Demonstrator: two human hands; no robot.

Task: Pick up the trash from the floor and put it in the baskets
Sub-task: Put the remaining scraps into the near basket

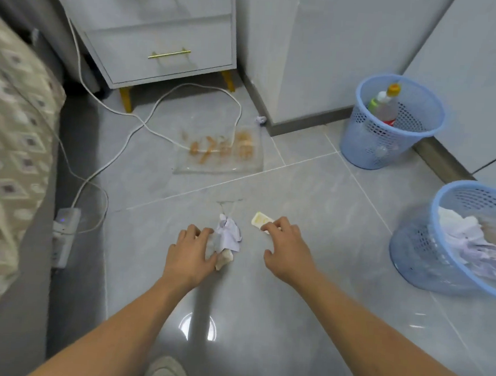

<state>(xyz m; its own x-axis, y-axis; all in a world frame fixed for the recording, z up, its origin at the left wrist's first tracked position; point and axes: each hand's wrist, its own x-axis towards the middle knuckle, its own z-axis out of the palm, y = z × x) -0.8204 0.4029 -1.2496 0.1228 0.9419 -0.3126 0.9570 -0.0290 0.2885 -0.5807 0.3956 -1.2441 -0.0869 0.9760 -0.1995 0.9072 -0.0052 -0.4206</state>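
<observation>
Left hand (191, 250): curling fingers around crumpled paper (228, 237) lying on floor tile (313, 198).
Right hand (285, 249): fingertips pinching small yellow wrapper (260, 219) lying beside paper.
Baskets: near basket (454, 240), far basket (392, 121), both standing right.

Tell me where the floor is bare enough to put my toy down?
Bare tiles lie between the right hand and the near basket, and between the clear plastic bag and the far basket. It is crowded around the crumpled paper by the left hand, and where the white cord loops by the drawers.
</observation>
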